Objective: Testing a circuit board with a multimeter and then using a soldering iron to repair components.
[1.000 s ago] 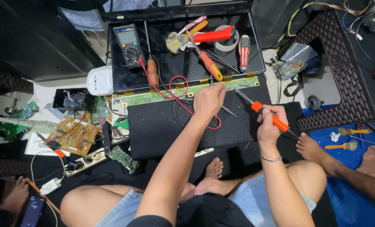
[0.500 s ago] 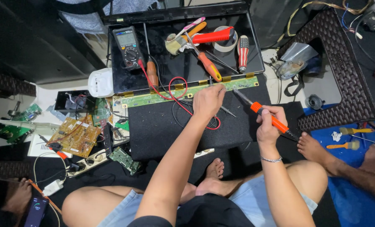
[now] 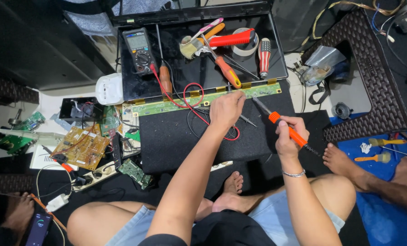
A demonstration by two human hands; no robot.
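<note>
Gripping soldering iron (image 3: 283,126), right hand (image 3: 291,136)

Multimeter (image 3: 139,50) at far-left corner of black panel (image 3: 185,73), red screwdriver (image 3: 264,55) and tape roll (image 3: 245,47) near its far-right corner. Brown circuit board (image 3: 81,146) on floor off mat's (image 3: 176,141) left edge; white adapter (image 3: 109,89) beyond it. Two brushes (image 3: 380,150) on blue sheet (image 3: 381,214), right.

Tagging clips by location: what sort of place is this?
Probably an informal electronics repair spot on a floor. The right hand holds a soldering iron over a long green circuit strip, with a multimeter and loose circuit boards nearby.
</note>
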